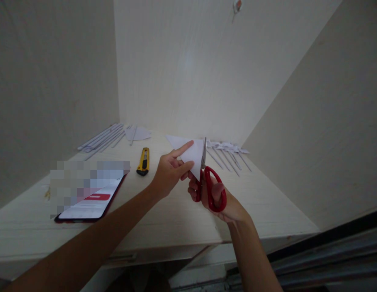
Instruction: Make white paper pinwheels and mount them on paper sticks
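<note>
Above the wooden shelf point(164, 227), right of the phone point(91, 200), left hand point(170, 172) pinches a folded white paper triangle point(192, 156), index finger stretched along its top edge. Right hand point(218, 198) grips red-handled scissors point(211, 184), fingers through the loops, blades upright against the paper's right edge. Yellow utility knife point(143, 161) lies just right of the phone. Paper strips point(103, 138) behind the phone; paper pinwheels on sticks point(227, 154) farther right, beyond the scissors.

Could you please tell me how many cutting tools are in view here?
2. The red-handled scissors are in the right hand, cutting the white paper held by the left hand. The yellow utility knife lies on the table.
</note>
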### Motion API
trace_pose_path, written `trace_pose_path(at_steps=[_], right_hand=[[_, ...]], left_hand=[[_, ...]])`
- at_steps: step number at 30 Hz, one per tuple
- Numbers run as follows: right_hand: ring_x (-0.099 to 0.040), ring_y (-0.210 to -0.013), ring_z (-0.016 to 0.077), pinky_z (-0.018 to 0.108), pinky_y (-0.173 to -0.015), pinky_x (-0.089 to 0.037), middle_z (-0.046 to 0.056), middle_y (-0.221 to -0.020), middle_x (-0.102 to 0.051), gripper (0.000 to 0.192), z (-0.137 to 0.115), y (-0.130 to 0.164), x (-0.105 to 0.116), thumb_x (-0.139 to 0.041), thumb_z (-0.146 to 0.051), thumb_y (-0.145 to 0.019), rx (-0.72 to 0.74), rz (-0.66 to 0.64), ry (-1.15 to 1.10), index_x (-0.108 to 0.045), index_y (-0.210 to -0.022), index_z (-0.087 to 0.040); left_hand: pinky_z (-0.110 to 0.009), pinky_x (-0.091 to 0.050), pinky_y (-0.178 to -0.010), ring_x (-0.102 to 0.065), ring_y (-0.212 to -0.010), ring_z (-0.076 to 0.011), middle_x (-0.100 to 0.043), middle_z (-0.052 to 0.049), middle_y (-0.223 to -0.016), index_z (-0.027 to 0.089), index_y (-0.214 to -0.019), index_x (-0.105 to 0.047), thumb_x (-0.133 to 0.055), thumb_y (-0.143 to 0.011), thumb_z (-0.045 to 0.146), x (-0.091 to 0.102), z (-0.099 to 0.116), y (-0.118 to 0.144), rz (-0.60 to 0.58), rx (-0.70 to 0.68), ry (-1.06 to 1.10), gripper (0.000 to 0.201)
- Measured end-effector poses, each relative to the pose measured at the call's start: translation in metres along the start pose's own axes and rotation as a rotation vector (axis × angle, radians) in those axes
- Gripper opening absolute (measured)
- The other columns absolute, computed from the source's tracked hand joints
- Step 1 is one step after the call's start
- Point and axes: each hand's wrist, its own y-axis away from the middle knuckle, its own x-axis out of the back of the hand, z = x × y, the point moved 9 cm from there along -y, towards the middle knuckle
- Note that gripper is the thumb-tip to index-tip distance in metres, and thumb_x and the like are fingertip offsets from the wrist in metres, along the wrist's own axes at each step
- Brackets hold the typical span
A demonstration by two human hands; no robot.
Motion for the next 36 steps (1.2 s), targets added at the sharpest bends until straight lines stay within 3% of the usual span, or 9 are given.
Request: trace_pose_path(at_steps=[4,13,23,36], right_hand=[[-0.034,-0.067,0.0126,0.028,-0.060,-0.032,0.002,-0.079,-0.038,0.065,0.001,-0.002,0.007,-0.049,-0.075,-0.058,-0.008,0.037,0.017,-0.050,-0.091,-0.020],[-0.035,-0.066,0.0133,0.028,-0.060,-0.034,0.003,-0.080,-0.040,0.058,-0.003,-0.002,0.009,-0.046,-0.074,-0.062,0.063,0.055,0.019,-0.053,-0.086,-0.021],[-0.036,-0.065,0.0145,0.030,-0.060,-0.033,0.004,-0.078,-0.043,0.065,-0.002,-0.002,0.011,-0.042,-0.079,-0.059,0.015,0.075,0.101,-0.054,-0.084,-0.020],[-0.035,-0.066,0.0127,0.028,-0.060,-0.034,0.002,-0.077,-0.040,0.053,0.003,-0.004,0.013,-0.045,-0.070,-0.067,0.026,0.073,-0.066,-0.053,-0.083,-0.020]], left_hand=[[-0.016,-0.026,-0.033,-0.034,-0.033,-0.0035,-0.043,0.009,-0.036,0.012,-0.129,-0.043,-0.066,-0.067,0.019,-0.002,0.001,0.002,-0.002,-0.005,-0.033,0.067],[-0.014,-0.030,-0.034,-0.040,-0.034,-0.0035,-0.049,0.008,-0.038,0.009,-0.130,-0.040,-0.065,-0.068,0.019,-0.008,0.005,0.007,-0.006,-0.009,-0.065,0.068],[-0.014,-0.034,-0.035,-0.046,-0.034,-0.0053,-0.052,0.007,-0.039,0.010,-0.129,-0.042,-0.063,-0.068,0.017,-0.008,0.003,0.006,0.016,-0.011,-0.105,0.065],[-0.014,-0.037,-0.035,-0.047,-0.033,-0.0047,-0.049,0.009,-0.040,0.009,-0.129,-0.042,-0.062,-0.068,0.016,-0.008,0.006,0.008,0.031,-0.014,-0.153,0.064]])
